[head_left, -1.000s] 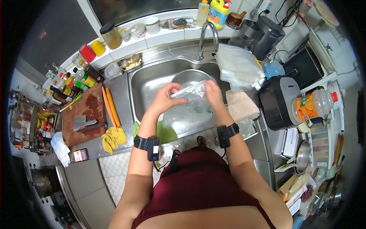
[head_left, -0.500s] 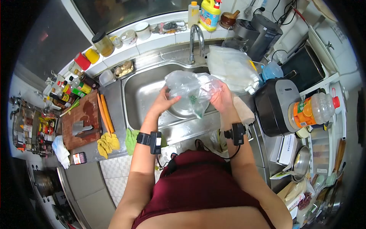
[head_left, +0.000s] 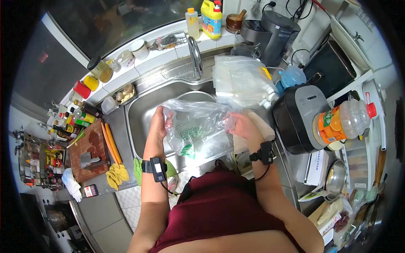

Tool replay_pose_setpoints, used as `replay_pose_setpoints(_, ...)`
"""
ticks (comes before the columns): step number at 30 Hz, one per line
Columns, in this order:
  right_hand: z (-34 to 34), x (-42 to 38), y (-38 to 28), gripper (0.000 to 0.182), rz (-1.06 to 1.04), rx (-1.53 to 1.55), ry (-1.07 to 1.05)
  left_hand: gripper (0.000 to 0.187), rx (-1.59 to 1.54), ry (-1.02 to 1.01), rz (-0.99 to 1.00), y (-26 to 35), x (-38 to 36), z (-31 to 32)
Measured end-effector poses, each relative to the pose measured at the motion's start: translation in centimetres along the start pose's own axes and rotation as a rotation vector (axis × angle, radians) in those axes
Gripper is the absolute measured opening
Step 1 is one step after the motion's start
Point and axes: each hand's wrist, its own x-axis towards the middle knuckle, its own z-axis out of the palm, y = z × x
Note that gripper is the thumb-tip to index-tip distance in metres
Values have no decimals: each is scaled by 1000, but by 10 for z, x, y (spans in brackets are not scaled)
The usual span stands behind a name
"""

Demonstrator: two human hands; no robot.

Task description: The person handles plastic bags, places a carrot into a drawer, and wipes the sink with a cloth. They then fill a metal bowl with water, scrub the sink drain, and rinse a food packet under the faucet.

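A clear plastic bag (head_left: pixel 192 122) with green print is stretched between my two hands over the near side of the steel sink (head_left: pixel 141 110). My left hand (head_left: pixel 158 123) grips its left edge, with the fingers partly hidden behind the film. At the bag's right edge my right hand (head_left: pixel 244 125) is closed on the plastic. Behind the bag, a round metal rim (head_left: pixel 196 93) shows in the sink. The faucet (head_left: pixel 195 59) stands beyond it.
On the left counter are a cutting board (head_left: pixel 86 143) with a cleaver (head_left: pixel 89 160), carrots (head_left: pixel 110 141) and a yellow cloth (head_left: pixel 117 175). Folded plastic bags (head_left: pixel 238 80) lie right of the faucet. A black appliance (head_left: pixel 297 122) and an orange-labelled bottle (head_left: pixel 333 124) stand at the right.
The bag has gone from bunched up to spread wide, its print now showing. My left hand has moved left and closed on the bag's edge. The view has shifted slightly.
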Motion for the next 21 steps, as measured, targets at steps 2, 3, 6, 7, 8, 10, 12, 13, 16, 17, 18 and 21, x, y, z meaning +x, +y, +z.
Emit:
replay_pose_setpoints(2,-12,0,-5,32,1,-58,-29,25,19,-30,62,-1,7,-5)
replay_pose_setpoints(3,-13,-3,-9,36,-26,-84,-5,26,1,14,83,-3,10,-6)
replay_pose_setpoints(6,-2,-5,-23,50,-210,-93,99,29,-27,66,115,-5,21,-8)
replay_pose_setpoints(7,7,-5,-29,55,-288,-84,140,29,-32,70,120,-4,21,-6)
replay_pose_setpoints(8,14,-4,-35,60,-329,-62,204,28,-26,81,111,-5,21,-4)
replay_pose_setpoints(10,26,1,-47,71,-411,-15,332,28,-14,101,93,-2,13,9)
replay_pose_setpoints(12,30,3,-58,72,-337,-22,410,28,98,39,170,-4,10,15)
replay_pose_setpoints(13,30,4,-63,72,-298,-27,449,30,153,10,208,-4,9,16)
replay_pose_setpoints(16,22,7,-79,66,-319,-187,559,41,234,-54,268,-4,12,13)
replay_pose_setpoints(17,19,9,-80,62,-381,-205,604,42,218,-2,273,-5,12,13)
replay_pose_setpoints(18,22,8,-83,57,-444,-223,649,44,201,49,278,-5,11,16)
replay_pose_setpoints(21,-7,22,-88,46,-598,-279,685,47,213,124,277,-2,-1,25)
